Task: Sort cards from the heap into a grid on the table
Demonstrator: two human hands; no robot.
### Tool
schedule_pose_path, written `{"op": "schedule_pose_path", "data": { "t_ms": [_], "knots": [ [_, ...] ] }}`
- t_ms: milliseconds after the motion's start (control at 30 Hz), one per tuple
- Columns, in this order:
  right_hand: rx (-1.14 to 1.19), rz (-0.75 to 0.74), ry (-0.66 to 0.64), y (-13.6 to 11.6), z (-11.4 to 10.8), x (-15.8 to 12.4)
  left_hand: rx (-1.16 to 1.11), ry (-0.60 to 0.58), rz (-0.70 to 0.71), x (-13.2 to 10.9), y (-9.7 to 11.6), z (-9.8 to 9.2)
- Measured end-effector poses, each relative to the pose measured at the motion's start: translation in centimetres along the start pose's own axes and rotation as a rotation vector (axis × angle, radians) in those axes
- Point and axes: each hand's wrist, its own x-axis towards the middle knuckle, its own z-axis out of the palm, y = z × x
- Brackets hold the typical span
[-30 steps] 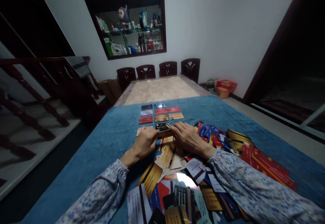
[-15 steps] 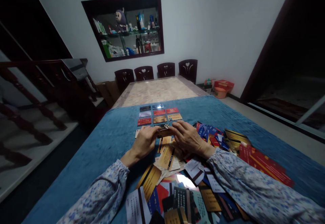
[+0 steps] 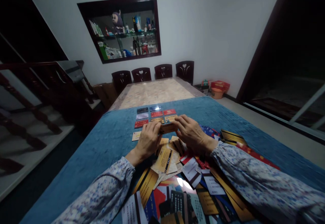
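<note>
My left hand [image 3: 149,140] and my right hand [image 3: 191,133] are both closed on a small stack of cards [image 3: 167,128], held between them just above a blue cloth [image 3: 111,139]. Beyond the stack, several cards lie in neat rows [image 3: 152,114] on the cloth. A single pale card [image 3: 136,136] lies to the left of my left hand. Below my hands a loose heap of cards [image 3: 177,180] in gold, red, blue, black and white spreads toward me and to the right.
The blue cloth covers the near part of a long table; bare marble top [image 3: 157,92] shows beyond it. Several dark chairs [image 3: 152,73] stand at the far end. A wall cabinet [image 3: 122,29] holds bottles and a toy. A wooden stair rail [image 3: 33,92] is at left.
Both hands have lifted the stack slightly and moved it forward toward the rows of cards; the view has shifted a little to the right.
</note>
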Motion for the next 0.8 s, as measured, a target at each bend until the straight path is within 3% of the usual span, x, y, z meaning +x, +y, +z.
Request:
{"op": "schedule_pose_path", "data": {
  "t_ms": [167, 500, 800],
  "knots": [
    [0.004, -0.005, 0.019, 1.1, -0.3, 0.4, 0.027, -0.010, -0.014, 0.8, 0.0, 1.1],
    [0.054, -0.013, -0.103, 4.5, 0.3, 1.0, 0.077, -0.084, -0.015, 3.7, -1.2, 3.2],
    [0.130, 0.021, -0.254, 8.3, 2.8, 1.0, 0.034, -0.267, -0.080, 7.0, -1.9, 4.5]
  ]
}}
